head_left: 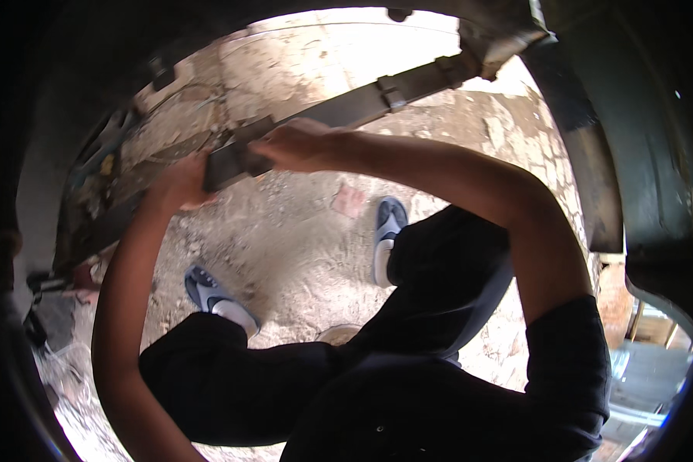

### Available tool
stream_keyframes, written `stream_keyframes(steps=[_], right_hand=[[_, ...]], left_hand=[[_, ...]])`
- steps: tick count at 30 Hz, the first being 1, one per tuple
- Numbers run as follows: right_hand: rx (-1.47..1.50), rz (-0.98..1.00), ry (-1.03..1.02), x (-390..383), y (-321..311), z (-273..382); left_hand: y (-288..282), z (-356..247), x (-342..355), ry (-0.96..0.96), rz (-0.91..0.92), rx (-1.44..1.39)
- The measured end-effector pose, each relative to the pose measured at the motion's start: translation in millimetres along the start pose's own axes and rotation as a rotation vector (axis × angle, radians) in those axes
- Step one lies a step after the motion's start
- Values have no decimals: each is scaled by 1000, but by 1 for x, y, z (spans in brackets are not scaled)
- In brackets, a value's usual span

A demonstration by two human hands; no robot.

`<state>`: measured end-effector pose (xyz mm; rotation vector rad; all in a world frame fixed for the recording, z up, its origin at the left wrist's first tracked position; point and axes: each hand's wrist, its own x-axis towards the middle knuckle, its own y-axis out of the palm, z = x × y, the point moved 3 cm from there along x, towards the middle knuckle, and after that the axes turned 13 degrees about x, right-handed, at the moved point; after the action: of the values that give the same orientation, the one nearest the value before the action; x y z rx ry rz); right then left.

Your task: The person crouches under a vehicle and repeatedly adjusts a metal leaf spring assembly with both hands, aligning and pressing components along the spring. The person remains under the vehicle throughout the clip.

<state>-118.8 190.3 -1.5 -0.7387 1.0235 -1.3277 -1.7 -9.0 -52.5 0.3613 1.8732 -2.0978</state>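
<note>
A long grey metal bar (346, 112) with clamp-like brackets (393, 92) runs diagonally across the upper view, from lower left to upper right. My left hand (183, 185) is closed on the bar left of centre, its fingertips partly hidden. My right hand (292, 145) grips the same bar a little farther right, with fingers curled at a dark bracket (242, 150). Both forearms reach up from the lower part of the view.
Dark vehicle-like bodywork (631, 154) surrounds the bar at both sides and above. Below lies a dusty, broken floor (269, 246), where my sandalled feet (389, 231) stand apart. A reddish fragment (349, 199) lies between them. Pale sheeting (639, 369) shows at the lower right.
</note>
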Motion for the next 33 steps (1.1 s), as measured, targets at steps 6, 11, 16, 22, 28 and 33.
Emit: stream_keyframes(steps=[6, 11, 16, 22, 28, 33], right_hand=[[-104, -243, -90, 2, 17, -16], [-121, -125, -12, 11, 12, -11], [10, -207, -6, 5, 13, -19], [-49, -163, -36, 11, 16, -17], [-320, -60, 0, -3, 16, -11], [-545, -84, -108, 0, 33, -17]], left_hand=[[-18, -17, -3, -25, 90, 53], [-17, -15, -6, -42, 98, 40], [-26, -21, -6, -39, 76, 33], [-25, -21, -9, -76, 154, 8], [-22, -24, -6, -69, 79, 32], [-18, -22, -8, -97, 109, 54]])
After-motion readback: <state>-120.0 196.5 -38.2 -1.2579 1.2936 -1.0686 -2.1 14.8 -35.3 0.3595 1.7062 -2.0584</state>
